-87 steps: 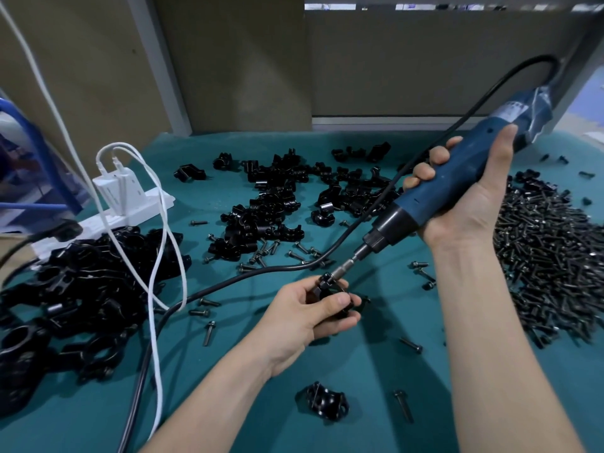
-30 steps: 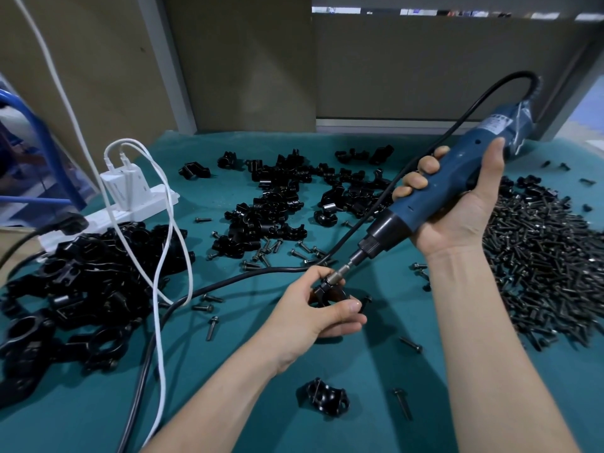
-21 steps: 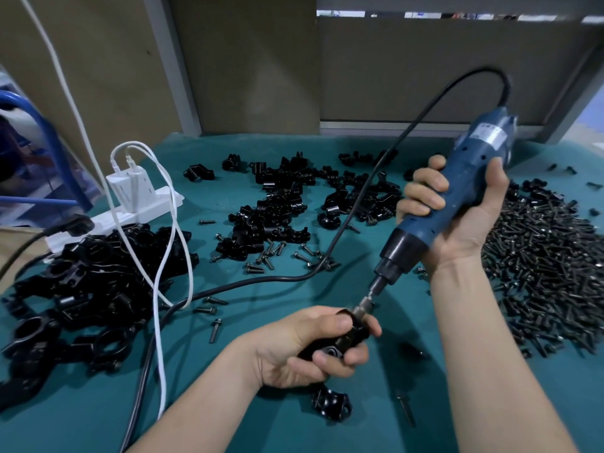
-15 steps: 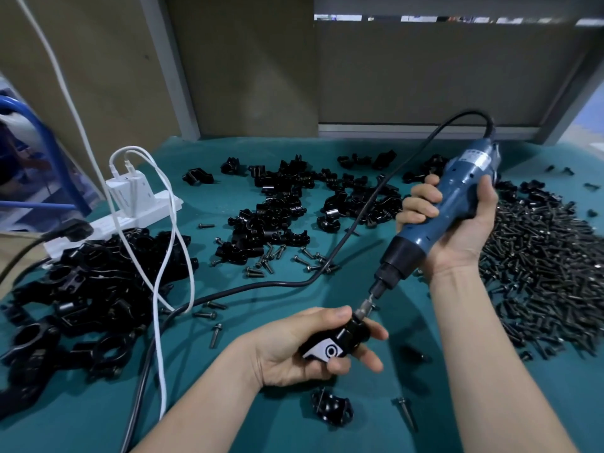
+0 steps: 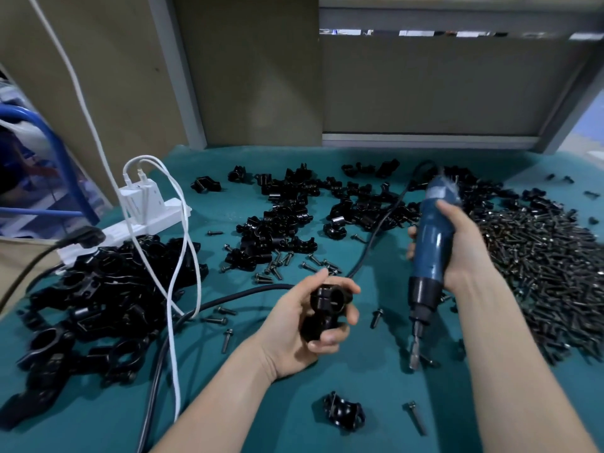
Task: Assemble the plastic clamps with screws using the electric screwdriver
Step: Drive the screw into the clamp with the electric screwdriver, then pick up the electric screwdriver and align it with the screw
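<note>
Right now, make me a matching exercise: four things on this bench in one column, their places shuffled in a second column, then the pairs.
1. electric screwdriver
2. plastic clamp
3. screw pile
4. power strip

A. at the left of the mat, chargers plugged in
B. gripped in the right hand, bit pointing down
C. spread over the mat's right side
D. held in the left hand

Pairs: 1-B, 2-D, 3-C, 4-A
</note>
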Available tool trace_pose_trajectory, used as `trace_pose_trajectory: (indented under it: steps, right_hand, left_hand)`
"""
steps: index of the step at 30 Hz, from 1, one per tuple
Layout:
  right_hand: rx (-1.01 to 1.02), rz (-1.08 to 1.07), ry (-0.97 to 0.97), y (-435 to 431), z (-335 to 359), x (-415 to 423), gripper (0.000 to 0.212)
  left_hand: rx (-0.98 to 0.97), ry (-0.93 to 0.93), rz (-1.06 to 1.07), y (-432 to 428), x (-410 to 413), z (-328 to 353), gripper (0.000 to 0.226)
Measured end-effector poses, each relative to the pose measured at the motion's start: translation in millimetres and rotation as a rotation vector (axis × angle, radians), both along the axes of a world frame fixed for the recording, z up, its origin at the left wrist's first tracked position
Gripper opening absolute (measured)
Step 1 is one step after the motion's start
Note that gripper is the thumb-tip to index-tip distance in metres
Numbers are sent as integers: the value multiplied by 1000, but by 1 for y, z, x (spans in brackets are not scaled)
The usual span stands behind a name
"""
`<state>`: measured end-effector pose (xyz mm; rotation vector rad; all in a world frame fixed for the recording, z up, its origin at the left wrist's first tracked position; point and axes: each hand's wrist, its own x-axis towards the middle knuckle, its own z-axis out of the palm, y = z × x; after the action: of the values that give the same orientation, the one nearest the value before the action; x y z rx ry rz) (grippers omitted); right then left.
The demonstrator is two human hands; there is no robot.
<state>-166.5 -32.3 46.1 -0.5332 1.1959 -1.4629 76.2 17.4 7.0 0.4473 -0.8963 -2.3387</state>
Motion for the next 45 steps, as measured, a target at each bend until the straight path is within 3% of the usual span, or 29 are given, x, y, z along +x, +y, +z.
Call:
trace_pose_trajectory:
  steps: [4,8,13,17,20,23,26,28,33,36,39,42,45]
  right_hand:
    - [192,-69,277,-6,-8,4,34]
    - [322,-129,751,-5,-13,-10,37]
    - [510,-64,1263,-2,6,-12,71]
    - [298,-192,1553,-7,32,19,66]
    - [19,-61,1524,-13,51,53,41]
    - [-244,377,1541,-19,56,95,13]
    - [-360,842,1634,-30,38,134,10]
    - [-365,962,1638,-37,21,150,13]
    - [-363,951,1633,-46,1,161,18]
    - [-405,976,1692,-43,0,165,17]
    - [-384,943,1652,-38,8,157,25]
    - [-377,679,1380,-28,35,127,18]
    - [-386,509,899,-2,53,90,19]
  left_hand:
    - [-54,-9,52,5,-5,0,42]
    - [-56,-84,87,7,-9,1,33]
    - [-52,-98,117,7,-11,2,33]
    - [-103,-155,138,7,-13,2,31]
    - [-109,-163,152,7,-13,1,23]
    - [-134,-157,137,7,-14,0,14]
    - [-158,-154,120,8,-15,1,15]
    - [-152,-185,137,9,-16,2,19]
    - [-113,-274,197,9,-16,0,23]
    - [-214,-319,227,9,-18,0,12]
    - [-379,-371,304,10,-20,-1,25]
    - [-520,-339,341,11,-19,-1,30]
    - [-429,-292,346,10,-20,-3,48]
